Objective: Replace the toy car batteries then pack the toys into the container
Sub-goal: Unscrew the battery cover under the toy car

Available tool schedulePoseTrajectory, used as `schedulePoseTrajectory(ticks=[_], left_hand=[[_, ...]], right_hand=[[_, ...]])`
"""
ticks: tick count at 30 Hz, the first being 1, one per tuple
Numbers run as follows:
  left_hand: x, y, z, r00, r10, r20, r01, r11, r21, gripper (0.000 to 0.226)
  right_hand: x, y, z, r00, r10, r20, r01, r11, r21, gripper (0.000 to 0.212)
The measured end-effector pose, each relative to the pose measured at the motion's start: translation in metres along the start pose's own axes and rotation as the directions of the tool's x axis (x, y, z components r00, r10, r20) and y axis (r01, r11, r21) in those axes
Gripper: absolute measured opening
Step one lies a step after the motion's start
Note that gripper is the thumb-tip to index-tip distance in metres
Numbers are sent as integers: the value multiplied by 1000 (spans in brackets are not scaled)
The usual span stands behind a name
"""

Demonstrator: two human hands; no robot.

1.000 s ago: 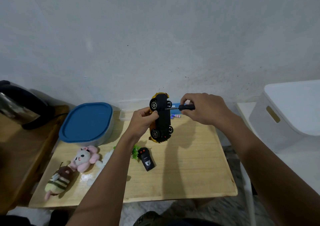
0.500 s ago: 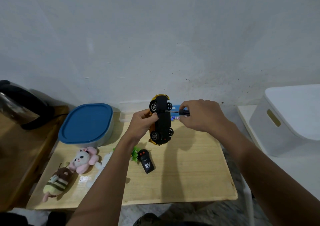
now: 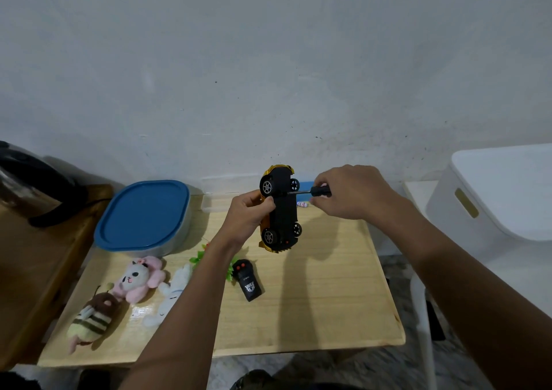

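Left hand point(image 3: 249, 213) grips yellow plastic toy car point(image 3: 279, 209) above wooden table point(image 3: 313, 294), underside toward camera. Right hand point(image 3: 349, 192) pinches black-handled screwdriver point(image 3: 310, 191), tip on chassis, probably at cover screw. Battery swap early; 0 toys packed; blue-lidded container point(image 3: 143, 213) closed.

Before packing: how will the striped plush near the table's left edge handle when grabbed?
The striped plush looks soft and stuffed, so it'll probably squash and flop. Likely light for its size. Lying flat on the table, with fuzzy fabric, it shouldn't roll or slip.
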State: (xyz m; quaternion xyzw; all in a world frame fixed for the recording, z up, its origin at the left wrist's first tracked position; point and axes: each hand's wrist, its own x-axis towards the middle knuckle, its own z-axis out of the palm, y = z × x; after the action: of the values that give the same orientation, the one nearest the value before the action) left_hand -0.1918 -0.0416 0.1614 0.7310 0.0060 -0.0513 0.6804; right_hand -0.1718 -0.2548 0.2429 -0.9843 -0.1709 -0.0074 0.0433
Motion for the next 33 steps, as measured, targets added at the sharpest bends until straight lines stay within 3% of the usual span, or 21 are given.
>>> schedulePoseTrajectory(ticks=[4, 8, 11, 15, 17, 21, 26, 30, 33], left_hand=[[1, 1, 4, 1000, 4, 1, -4, 1000, 14, 17], [1, 1, 5, 1000, -17, -19, 17, 1000, -17, 29], [1, 1, 5, 1000, -24, -20, 24, 1000, -11, 32], [1, -3, 7, 1000, -16, -13, 16, 1000, 20, 18], [0, -5, 7, 1000, -15, -18, 15, 1000, 28, 19], [-1, -7, 6, 999, -21, -32, 21, 1000, 21, 20], [-3, -6, 7, 999, -27, -41, 27, 1000, 7, 22], [-2, -6, 9, 999, -19, -39, 19, 1000, -3, 20], [-2, -9, 7, 998, -31, -58, 29, 999, -21, 26]], right_hand=[[1, 2, 1, 1000, 1, -5, -1, 998, -67, 40], [1, 8, 1, 993, -91, -69, 88, 995, -52, 22], [3, 9, 2, 995, -95, -24, 95, 995, -15, 20], [6, 8, 1, 999, -29, 34, 30, 999, -33, 48], [6, 8, 0, 998, -58, 9, 58, 997, -56, 44], [5, 8, -2, 988, -152, -29, 152, 988, 13, 16], [8, 8, 1, 990, -135, 32, 133, 990, 38, 26], [7, 6, 0, 994, -77, 81, 82, 995, -54, 43], [7, 4, 2, 985, -166, 44, 171, 975, -144, 38]])
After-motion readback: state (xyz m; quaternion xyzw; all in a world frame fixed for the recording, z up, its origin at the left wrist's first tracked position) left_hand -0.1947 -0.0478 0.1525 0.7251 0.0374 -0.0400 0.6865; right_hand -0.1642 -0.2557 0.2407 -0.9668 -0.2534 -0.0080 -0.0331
